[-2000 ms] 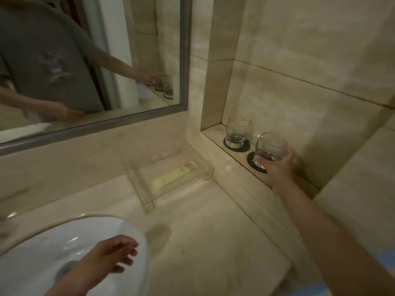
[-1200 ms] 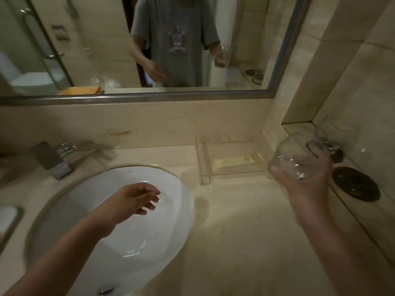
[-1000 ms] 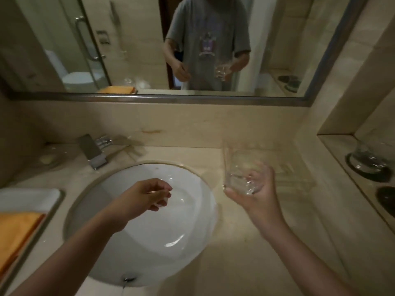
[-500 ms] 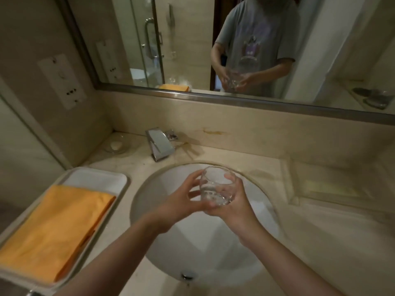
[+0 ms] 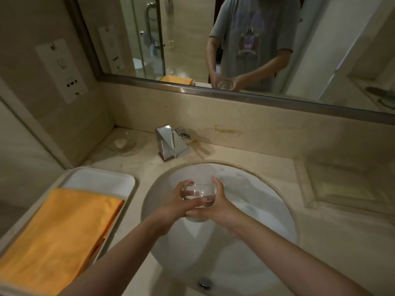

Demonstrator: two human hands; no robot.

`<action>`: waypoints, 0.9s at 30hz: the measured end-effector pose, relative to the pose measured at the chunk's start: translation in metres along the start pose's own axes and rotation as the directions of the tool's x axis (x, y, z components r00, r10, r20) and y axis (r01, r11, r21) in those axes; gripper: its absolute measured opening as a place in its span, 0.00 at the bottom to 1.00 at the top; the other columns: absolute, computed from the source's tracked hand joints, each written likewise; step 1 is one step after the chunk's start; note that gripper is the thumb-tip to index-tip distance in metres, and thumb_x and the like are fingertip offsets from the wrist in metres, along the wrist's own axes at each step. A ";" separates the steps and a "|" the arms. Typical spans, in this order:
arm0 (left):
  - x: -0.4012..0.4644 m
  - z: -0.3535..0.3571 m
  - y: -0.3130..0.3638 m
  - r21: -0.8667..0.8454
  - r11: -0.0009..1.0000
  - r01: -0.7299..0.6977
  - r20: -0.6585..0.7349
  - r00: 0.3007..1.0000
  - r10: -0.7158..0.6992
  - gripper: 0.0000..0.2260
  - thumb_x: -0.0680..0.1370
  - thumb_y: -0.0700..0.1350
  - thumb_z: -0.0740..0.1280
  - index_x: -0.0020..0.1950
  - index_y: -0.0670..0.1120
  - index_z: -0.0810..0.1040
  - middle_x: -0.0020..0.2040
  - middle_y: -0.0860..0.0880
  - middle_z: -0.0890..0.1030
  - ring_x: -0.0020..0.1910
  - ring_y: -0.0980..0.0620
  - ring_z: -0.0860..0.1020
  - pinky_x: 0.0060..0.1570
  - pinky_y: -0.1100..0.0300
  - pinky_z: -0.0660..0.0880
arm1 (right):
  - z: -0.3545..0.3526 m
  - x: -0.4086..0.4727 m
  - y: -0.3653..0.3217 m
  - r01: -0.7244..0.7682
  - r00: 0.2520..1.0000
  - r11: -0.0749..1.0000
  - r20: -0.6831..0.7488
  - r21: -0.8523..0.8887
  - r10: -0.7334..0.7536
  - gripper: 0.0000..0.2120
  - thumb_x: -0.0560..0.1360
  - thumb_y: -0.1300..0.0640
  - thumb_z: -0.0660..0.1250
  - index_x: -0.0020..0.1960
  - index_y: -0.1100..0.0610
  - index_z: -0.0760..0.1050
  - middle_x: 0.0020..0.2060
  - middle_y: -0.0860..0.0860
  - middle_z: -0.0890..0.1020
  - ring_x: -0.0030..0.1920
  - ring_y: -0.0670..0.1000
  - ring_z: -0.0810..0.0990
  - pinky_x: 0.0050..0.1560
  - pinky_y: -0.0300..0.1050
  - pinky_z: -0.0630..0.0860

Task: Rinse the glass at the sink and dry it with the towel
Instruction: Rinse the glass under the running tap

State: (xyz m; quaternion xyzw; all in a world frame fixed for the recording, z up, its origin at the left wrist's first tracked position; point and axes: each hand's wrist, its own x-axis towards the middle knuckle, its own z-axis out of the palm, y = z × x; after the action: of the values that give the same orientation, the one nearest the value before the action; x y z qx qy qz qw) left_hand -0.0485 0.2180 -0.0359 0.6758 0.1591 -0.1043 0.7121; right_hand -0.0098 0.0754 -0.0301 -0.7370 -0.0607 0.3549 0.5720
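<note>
A clear round glass (image 5: 199,192) is upright over the white sink basin (image 5: 256,210). My left hand (image 5: 177,205) grips its left side, and my right hand (image 5: 215,207) cups its right side and base. The chrome faucet (image 5: 170,144) stands behind the basin with no water running. A folded orange towel (image 5: 59,233) lies in a white tray (image 5: 98,180) to the left of the sink.
A glass soap dish with a small soap (image 5: 121,143) sits at the back left corner. A clear tray (image 5: 342,186) rests on the counter to the right. The mirror (image 5: 235,39) runs along the back wall. The drain (image 5: 205,283) is at the basin's near side.
My right hand carried the glass from the wall shelf to over the basin. My left hand came up and took hold of its other side. Since half a second ago, both hands stay on it.
</note>
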 end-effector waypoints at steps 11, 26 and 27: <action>0.052 -0.011 -0.024 -0.281 0.940 0.192 -0.136 0.962 -0.237 0.21 0.74 0.51 0.69 0.62 0.46 0.68 0.53 0.48 0.77 0.49 0.50 0.78 0.46 0.55 0.75 | -0.028 0.089 -0.057 0.087 0.969 0.932 -0.190 -0.351 -0.161 0.21 0.80 0.55 0.56 0.73 0.53 0.60 0.67 0.53 0.72 0.65 0.52 0.71 0.56 0.38 0.64; 0.095 -0.029 -0.027 -0.487 0.827 0.281 -0.082 0.928 -0.363 0.27 0.72 0.58 0.67 0.67 0.47 0.68 0.62 0.40 0.75 0.57 0.42 0.78 0.35 0.57 0.78 | -0.007 0.188 -0.103 0.168 0.909 0.886 -0.279 -0.432 -0.309 0.14 0.79 0.65 0.58 0.61 0.62 0.76 0.61 0.56 0.78 0.62 0.55 0.75 0.60 0.37 0.66; 0.098 -0.030 -0.028 -0.495 0.819 0.290 -0.070 0.926 -0.370 0.28 0.72 0.58 0.68 0.67 0.47 0.68 0.62 0.40 0.75 0.57 0.42 0.79 0.35 0.57 0.78 | -0.006 0.191 -0.103 0.158 0.907 0.894 -0.297 -0.420 -0.299 0.14 0.79 0.66 0.58 0.61 0.62 0.77 0.61 0.56 0.79 0.62 0.55 0.75 0.59 0.37 0.66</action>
State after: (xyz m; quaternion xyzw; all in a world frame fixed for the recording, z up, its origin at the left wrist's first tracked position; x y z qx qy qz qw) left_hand 0.0300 0.2522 -0.0989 0.4481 0.3522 -0.1286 0.8116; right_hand 0.1680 0.1999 -0.0248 -0.8740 -0.1132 0.1266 0.4553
